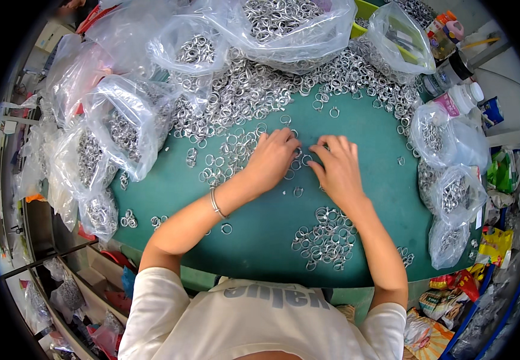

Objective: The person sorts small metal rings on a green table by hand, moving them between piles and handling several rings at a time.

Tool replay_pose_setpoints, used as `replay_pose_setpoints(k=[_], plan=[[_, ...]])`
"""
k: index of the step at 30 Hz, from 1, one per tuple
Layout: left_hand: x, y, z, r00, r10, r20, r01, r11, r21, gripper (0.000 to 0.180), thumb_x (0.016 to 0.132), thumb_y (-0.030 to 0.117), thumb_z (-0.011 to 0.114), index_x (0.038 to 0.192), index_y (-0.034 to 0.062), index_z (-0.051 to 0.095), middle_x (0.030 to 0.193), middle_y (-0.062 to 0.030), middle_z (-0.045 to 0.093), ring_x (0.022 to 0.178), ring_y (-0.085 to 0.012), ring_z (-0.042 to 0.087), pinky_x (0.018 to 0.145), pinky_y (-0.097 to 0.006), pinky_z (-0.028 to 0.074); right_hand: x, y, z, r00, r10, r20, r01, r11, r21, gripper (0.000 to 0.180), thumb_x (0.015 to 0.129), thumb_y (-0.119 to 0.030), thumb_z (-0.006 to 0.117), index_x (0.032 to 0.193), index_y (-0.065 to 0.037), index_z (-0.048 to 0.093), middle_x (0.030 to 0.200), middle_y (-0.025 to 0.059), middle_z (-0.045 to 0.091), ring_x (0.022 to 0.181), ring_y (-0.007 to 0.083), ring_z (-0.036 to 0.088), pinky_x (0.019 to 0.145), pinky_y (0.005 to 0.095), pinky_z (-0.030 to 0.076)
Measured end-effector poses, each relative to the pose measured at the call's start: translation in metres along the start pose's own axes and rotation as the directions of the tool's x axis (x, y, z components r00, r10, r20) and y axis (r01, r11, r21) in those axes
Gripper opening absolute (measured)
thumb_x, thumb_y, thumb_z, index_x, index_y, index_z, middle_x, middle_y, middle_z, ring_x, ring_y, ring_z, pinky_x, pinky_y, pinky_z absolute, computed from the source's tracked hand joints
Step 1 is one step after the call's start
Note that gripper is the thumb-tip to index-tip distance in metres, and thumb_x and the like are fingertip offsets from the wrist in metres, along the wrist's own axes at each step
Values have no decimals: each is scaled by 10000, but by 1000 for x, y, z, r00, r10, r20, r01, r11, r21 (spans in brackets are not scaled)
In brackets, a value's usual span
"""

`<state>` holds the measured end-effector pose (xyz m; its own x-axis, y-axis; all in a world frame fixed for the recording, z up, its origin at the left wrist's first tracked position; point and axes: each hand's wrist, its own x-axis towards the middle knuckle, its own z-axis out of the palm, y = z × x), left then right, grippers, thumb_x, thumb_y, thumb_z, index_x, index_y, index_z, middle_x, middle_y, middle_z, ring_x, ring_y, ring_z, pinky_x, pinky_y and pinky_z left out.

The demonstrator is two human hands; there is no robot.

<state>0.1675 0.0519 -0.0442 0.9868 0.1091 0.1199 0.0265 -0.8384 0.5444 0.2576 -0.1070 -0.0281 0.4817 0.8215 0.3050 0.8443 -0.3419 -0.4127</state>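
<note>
Both hands work low over the green table mat [356,126], amid silver-coloured metal rings. My left hand [273,157] is bent over the right side of a loose ring group [236,150], its fingers curled with the tips close together; what they pinch is too small to make out. Facing it, my right hand [339,170] has bent fingers, with the thumb and forefinger apart beside a ring [306,159]. That ring lies in the narrow gap between the hands. A single ring [298,192] rests just below them. My left wrist wears a metal bracelet [215,201].
A large ring heap [242,90] spreads across the back. Clear plastic bags of rings stand behind it, at the left [125,129] and at the right [452,192]. A smaller ring pile [326,239] lies near the front edge. Bottles [461,99] stand at the far right.
</note>
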Motion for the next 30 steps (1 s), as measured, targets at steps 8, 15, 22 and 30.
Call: replay_pose_setpoints(k=[8,15,22,30], plan=[[-19,8,-18,979,-204,-7,171,837,-520,152,826,-34,599,977,-16,597,873,-100,635,714,-167,621,648,-293,489,-13,-14,-6,980,199,-20,-176,906,386,125,730,2,678,844,-17,630,794,80,600,735,236,550,687,353,430],[-82,35,-29,927,-300,227,316,294,-902,155,889,-44,536,1040,-62,567,935,-81,634,863,-123,621,749,-255,511,-32,-75,-17,973,220,74,-217,750,625,97,757,23,678,836,-4,630,772,75,625,649,177,555,595,294,446],[-157,41,-37,908,-371,195,267,155,-951,163,910,-19,522,1059,-64,573,956,-101,646,850,-130,625,752,-257,511,-57,-115,2,1000,-15,20,3,870,492,123,728,20,683,827,-18,619,797,77,607,724,247,565,654,346,429],[-238,14,-54,622,-772,-133,305,394,-867,148,898,-10,531,1025,-7,607,931,-69,667,780,-93,619,648,-215,484,-61,-169,52,953,-288,91,259,935,240,87,751,-40,646,797,-34,572,770,77,549,735,250,519,661,368,380]])
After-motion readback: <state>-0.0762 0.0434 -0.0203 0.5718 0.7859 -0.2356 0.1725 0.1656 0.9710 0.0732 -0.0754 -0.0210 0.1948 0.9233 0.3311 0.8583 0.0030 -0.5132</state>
